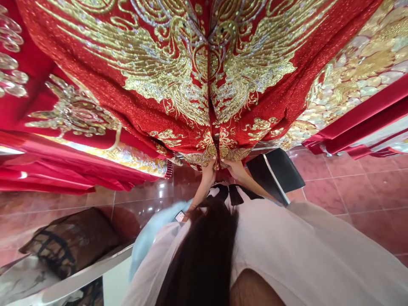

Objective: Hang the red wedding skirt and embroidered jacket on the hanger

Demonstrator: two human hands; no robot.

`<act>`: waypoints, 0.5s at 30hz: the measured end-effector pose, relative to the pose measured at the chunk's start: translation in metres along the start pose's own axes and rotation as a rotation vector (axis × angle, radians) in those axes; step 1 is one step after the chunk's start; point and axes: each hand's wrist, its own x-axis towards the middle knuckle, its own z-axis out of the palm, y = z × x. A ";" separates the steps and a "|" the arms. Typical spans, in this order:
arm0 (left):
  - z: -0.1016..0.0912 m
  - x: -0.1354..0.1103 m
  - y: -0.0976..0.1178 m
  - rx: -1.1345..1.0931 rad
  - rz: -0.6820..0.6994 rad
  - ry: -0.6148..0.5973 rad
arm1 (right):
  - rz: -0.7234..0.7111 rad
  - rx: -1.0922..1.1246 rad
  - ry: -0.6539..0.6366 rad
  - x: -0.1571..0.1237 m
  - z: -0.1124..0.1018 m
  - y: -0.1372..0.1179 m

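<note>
Red cloth (197,85) looks soft but heavy with gold thread (159,68); left hand (209,166) and right hand (233,166) pinch its low edges, good holding spots.

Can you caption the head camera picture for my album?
Left hand and right hand holding a red, gold-embroidered garment at its lower front edges.

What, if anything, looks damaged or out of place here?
Nothing looks spilled or clearly damaged. The one uneven spot is on the red embroidered cloth: a dark slit parts its halves above the left hand and right hand, possibly just its opening.
</note>
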 end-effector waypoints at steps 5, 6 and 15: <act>-0.001 0.002 0.000 0.003 -0.005 -0.005 | -0.005 -0.018 0.007 0.006 -0.002 0.003; -0.001 0.003 0.000 0.003 -0.003 -0.007 | -0.004 -0.019 0.009 0.007 -0.002 0.003; -0.001 0.004 -0.002 -0.018 0.045 -0.008 | 0.014 -0.005 0.015 0.008 0.000 -0.001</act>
